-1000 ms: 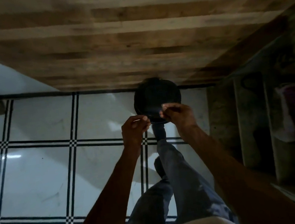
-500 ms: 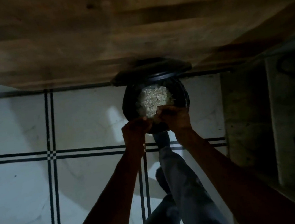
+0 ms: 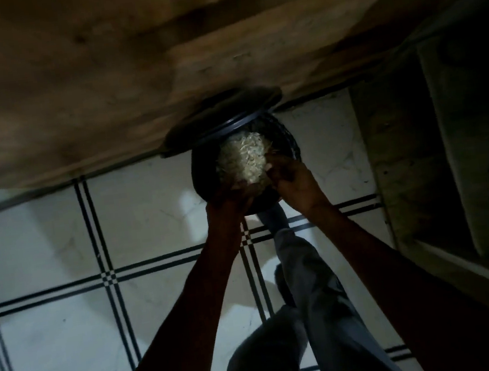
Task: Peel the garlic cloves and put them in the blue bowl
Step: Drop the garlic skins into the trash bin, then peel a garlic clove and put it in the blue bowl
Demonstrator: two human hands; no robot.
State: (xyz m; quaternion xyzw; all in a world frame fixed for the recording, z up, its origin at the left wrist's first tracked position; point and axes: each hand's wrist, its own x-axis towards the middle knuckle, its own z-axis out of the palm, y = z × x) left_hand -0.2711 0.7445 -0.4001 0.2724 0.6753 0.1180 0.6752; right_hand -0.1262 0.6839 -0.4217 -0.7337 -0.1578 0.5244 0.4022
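the biggest thing is the white tiled floor (image 3: 44, 247) with thin black lines, and above it a brown wooden surface (image 3: 99, 64) fills the top of the view. it is dim here. the person's legs in grey trousers (image 3: 319, 299) stretch out over the floor.

at the edge of the wood sits a dark round basket (image 3: 287, 143), tipped toward the person, with a dark lid or plate (image 3: 222, 117) just behind it. inside is a pale heap of garlic cloves (image 3: 243, 157). i cannot tell if they are peeled or only loose skins. the blue bowl is not in view.

the left hand (image 3: 229, 199) is at the near rim, and the right hand (image 3: 291, 179) is at the right side of the heap. both touch the basket or the heap, but it is too dark to tell if the fingers are spread or pinching anything.

i think this is the step of picking a clove from the heap. next, the fingers need to pinch just one clove, lift it out, and pull its skin off.
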